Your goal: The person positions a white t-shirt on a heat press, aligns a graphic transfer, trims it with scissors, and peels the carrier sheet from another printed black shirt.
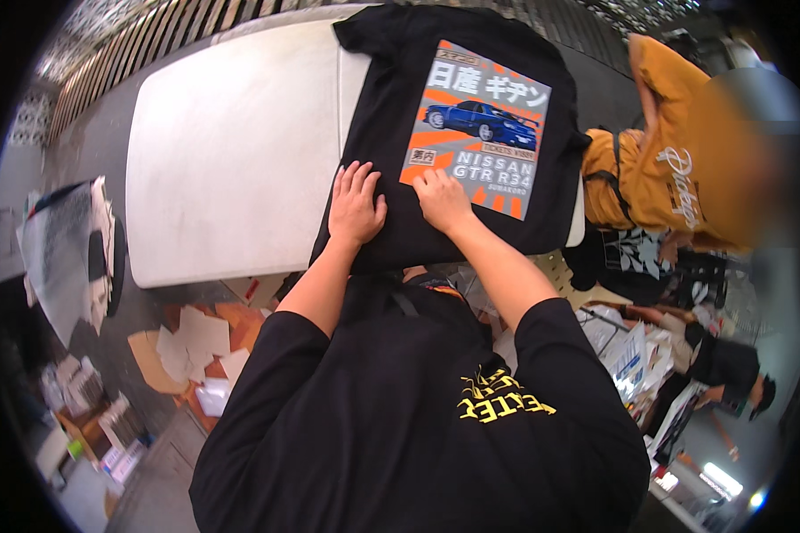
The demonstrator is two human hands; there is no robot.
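Observation:
A black T-shirt [382, 124] lies spread flat on the white table. On its front is a printed rectangle [483, 129] in orange and grey, with a blue car and lettering. My left hand [357, 206] rests flat on the shirt left of the print, its fingers stretched out and a little apart. At the lower left corner of the print, my right hand [442, 201] has its fingers curled together against the surface. What they may grip there is hidden from view.
The white folding table [236, 160] extends left. A person in a mustard shirt [684, 160] stands close at its right end. Another person [724, 369] is farther off at lower right. Cardboard pieces [196, 346] lie on the left below the table; sheets [67, 258] hang at far left.

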